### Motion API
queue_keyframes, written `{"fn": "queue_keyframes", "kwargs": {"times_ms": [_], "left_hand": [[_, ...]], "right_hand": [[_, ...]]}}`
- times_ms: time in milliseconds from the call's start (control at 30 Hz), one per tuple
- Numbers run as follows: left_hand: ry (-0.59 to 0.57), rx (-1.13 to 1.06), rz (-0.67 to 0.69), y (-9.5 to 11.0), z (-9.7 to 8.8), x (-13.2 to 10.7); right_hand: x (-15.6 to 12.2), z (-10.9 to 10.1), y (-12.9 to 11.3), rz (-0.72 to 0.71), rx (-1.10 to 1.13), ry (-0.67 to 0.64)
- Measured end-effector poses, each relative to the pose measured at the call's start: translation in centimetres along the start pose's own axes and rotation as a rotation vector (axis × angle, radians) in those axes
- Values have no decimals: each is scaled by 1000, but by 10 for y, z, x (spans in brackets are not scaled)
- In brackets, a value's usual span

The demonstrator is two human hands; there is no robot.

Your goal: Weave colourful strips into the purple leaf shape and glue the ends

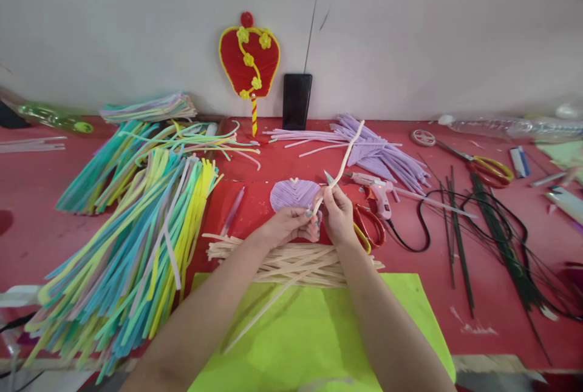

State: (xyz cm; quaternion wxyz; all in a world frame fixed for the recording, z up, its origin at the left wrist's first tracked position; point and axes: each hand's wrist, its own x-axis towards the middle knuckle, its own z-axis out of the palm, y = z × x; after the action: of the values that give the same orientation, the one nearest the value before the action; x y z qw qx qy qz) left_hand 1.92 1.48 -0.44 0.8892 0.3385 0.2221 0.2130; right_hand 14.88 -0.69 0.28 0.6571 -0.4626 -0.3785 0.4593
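Observation:
A cream pipe cleaner (pixel 349 155) slants up from between my two hands. My left hand (pixel 291 225) pinches its lower end, fingers closed. Just above that, my right hand (pixel 337 213) grips the same stem between thumb and fingers. Behind them lies a lilac pad of ribbed pipe cleaners (pixel 294 195) with a small cream V at its top edge. Scissors with red and yellow handles (pixel 371 228) are partly hidden by my right hand, and a pointed tip shows above it. Below my wrists is a bundle of cream pipe cleaners (pixel 296 267).
Multicoloured pipe cleaners (pixel 132 246) fill the left. Lilac stems (pixel 378 152), a pink glue gun (pixel 379 193) with black cord, more scissors (pixel 489 168) and green wires (pixel 503 246) lie right. A phone (pixel 297 102) and red fan-shaped ornament (pixel 249 64) stand behind; a yellow-green sheet (pixel 291 331) is in front.

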Motion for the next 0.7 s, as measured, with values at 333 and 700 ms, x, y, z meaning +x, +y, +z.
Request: {"fn": "queue_keyframes", "kwargs": {"times_ms": [333, 700], "left_hand": [[74, 38, 50, 1, 1, -1], [92, 83, 32, 1, 1, 0]], "right_hand": [[-1, 1, -1, 15, 23, -9], [-1, 1, -2, -20, -51, 8]]}}
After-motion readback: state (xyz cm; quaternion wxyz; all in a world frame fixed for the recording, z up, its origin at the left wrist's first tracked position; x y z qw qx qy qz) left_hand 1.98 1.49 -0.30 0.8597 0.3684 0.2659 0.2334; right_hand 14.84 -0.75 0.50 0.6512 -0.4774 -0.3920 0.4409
